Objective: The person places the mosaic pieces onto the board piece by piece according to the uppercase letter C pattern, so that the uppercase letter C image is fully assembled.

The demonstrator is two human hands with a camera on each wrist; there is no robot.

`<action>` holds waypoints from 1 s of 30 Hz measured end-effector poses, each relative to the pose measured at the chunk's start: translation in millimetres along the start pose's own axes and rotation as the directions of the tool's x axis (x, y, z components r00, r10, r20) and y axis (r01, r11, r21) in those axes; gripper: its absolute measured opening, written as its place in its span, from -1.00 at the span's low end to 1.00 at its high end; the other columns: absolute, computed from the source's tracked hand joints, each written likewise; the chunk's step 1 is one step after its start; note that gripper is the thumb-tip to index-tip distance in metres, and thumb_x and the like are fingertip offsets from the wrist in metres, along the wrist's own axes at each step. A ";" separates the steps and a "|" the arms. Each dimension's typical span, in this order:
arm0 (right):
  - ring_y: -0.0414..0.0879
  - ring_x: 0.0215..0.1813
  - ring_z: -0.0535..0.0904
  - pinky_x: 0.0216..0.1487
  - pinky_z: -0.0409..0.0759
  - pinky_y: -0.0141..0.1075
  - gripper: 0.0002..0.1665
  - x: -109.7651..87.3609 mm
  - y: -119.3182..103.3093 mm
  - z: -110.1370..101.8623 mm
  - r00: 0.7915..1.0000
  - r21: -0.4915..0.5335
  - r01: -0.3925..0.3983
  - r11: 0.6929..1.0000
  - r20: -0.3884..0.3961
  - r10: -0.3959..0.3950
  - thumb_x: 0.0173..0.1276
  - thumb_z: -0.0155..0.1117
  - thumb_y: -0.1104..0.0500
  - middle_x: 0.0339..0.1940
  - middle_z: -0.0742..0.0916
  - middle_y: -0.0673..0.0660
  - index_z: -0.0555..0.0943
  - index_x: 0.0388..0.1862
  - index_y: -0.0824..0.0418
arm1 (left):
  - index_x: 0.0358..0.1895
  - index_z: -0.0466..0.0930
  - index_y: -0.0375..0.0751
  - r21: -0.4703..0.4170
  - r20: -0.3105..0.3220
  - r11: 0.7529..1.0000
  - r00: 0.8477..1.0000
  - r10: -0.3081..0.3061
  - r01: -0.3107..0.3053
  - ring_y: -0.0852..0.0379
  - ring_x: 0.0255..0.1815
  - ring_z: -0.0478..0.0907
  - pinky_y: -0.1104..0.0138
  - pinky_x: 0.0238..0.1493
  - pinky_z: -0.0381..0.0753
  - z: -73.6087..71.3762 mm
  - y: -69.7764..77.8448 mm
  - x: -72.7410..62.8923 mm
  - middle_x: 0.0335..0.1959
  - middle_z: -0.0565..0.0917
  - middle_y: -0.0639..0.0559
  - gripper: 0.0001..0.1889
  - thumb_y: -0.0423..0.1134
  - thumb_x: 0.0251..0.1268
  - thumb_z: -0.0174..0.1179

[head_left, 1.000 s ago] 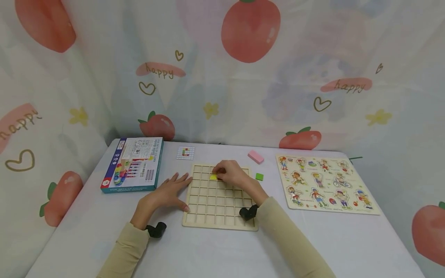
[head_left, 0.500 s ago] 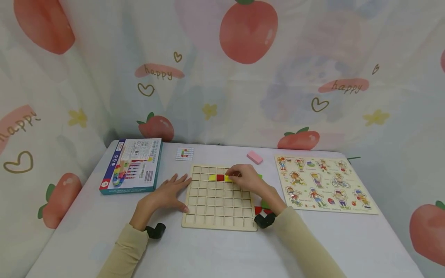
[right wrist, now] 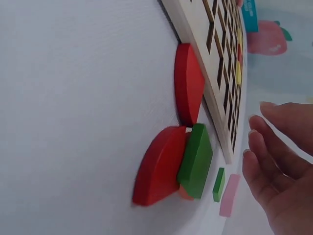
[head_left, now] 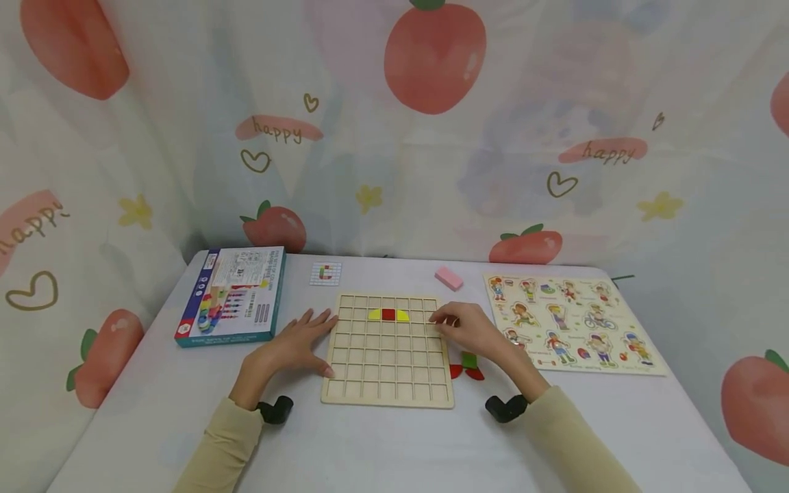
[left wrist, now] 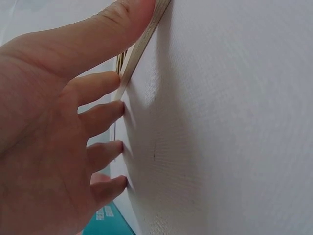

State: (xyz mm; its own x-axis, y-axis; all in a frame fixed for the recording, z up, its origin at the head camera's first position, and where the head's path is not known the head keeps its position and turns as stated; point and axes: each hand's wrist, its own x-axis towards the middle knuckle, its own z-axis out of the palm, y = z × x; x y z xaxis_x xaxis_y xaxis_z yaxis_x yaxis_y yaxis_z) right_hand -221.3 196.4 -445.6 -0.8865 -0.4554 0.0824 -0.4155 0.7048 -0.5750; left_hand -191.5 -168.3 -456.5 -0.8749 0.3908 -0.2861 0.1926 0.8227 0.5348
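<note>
My left hand (head_left: 298,346) rests along the left edge of a wooden grid board (head_left: 388,370), its fingers spread and the thumb at the rim. In the board's second row from the back lie a red square block (head_left: 388,315) and, on either side of it, a yellow quarter-round block (head_left: 375,315) and a second yellow block (head_left: 402,315). Over the board's right edge is my right hand (head_left: 468,326), fingers loosely bent. The right wrist view shows nothing between its thumb and fingers. Beside the board lie two red rounded blocks (right wrist: 190,85) and a green block (right wrist: 195,161).
A smaller-looking green block (right wrist: 219,184) lies farther back, near a pink block (head_left: 448,278). Behind the board is a small pattern card (head_left: 325,273). A boxed toy (head_left: 234,294) stands left, and a picture puzzle board (head_left: 576,325) lies right.
The right hand set the second yellow block into the board, right of the red square, then let go and moved right. The left hand stayed at the board's edge.
</note>
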 end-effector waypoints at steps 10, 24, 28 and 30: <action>-0.17 -0.26 0.54 -0.26 0.58 -0.40 -0.85 -30.8 19.0 -11.8 0.999 -0.008 -0.035 0.999 0.026 0.035 0.38 0.40 0.25 -0.30 0.73 -0.04 0.76 -0.10 0.22 | 0.64 0.14 -0.13 0.026 0.004 1.000 1.000 0.001 -0.001 -0.36 0.70 -0.24 -0.26 0.64 -0.21 -1.7 -3.3 -0.1 0.70 0.04 -0.16 0.13 0.03 0.00 0.60; -0.17 -0.21 0.59 -0.19 0.63 -0.41 -0.76 -60.1 31.9 -26.9 0.995 0.036 -0.049 0.998 0.094 0.046 0.35 0.46 0.19 -0.18 0.78 -0.01 0.75 -0.03 0.22 | 0.64 0.13 -0.13 0.019 0.011 1.000 1.000 0.011 -0.011 -0.35 0.71 -0.25 -0.26 0.65 -0.21 -2.5 -0.8 0.7 0.70 0.03 -0.16 0.13 0.03 0.01 0.59; -0.14 -0.20 0.61 -0.19 0.63 -0.41 -0.70 -63.4 33.8 -27.3 0.991 0.054 -0.034 0.998 0.128 0.027 0.30 0.49 0.22 -0.14 0.79 0.03 0.73 0.00 0.22 | 0.65 0.13 -0.13 0.022 0.008 1.000 1.000 0.001 -0.001 -0.35 0.71 -0.25 -0.25 0.65 -0.21 -1.0 0.2 1.5 0.70 0.03 -0.15 0.13 0.02 0.01 0.60; -0.12 -0.20 0.60 -0.20 0.62 -0.41 -0.69 -63.4 33.5 -26.6 0.990 0.052 -0.036 0.998 0.139 0.028 0.28 0.49 0.22 -0.14 0.78 0.02 0.73 0.01 0.22 | 0.65 0.12 -0.13 0.023 0.011 1.000 1.000 -0.003 0.003 -0.34 0.71 -0.26 -0.24 0.65 -0.21 -1.0 0.5 1.8 0.71 0.02 -0.15 0.13 0.01 0.01 0.60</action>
State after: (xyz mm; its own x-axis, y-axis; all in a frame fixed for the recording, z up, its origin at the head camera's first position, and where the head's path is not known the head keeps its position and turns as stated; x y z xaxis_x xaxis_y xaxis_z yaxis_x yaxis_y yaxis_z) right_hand -184.5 263.4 -448.5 -0.8607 -0.5068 -0.0479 -0.3724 0.6911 -0.6194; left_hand -193.4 -167.6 -456.0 -0.8704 0.3930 -0.2964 0.2005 0.8329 0.5158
